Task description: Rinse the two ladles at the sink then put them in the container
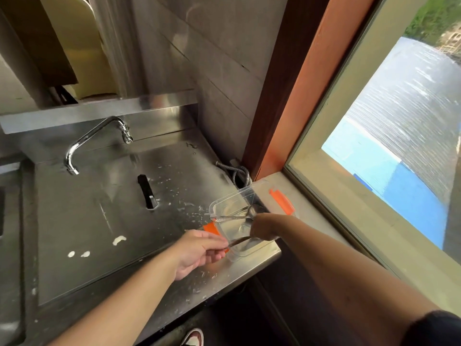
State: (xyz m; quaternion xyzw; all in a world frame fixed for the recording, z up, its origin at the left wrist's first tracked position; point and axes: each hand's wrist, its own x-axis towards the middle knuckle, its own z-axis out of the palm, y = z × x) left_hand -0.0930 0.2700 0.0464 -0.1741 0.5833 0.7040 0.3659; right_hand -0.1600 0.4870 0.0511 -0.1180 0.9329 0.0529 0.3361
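A clear plastic container (225,199) with orange clips stands at the right end of the steel counter, beside the window sill. One metal ladle (234,216) lies across it, bowl toward the window. My right hand (264,227) reaches into the container and covers part of that ladle. My left hand (199,250) pinches the end of the second ladle's handle (239,241), which slants into the container toward my right hand. Whether my right hand grips either ladle is hidden.
A curved chrome tap (94,141) rises at the back, its spout over the left. The wet steel counter (104,221) has a dark slot (147,192) and white foam blobs (119,239). A metal hose (239,171) coils by the wall. The sink basin edge (10,221) lies far left.
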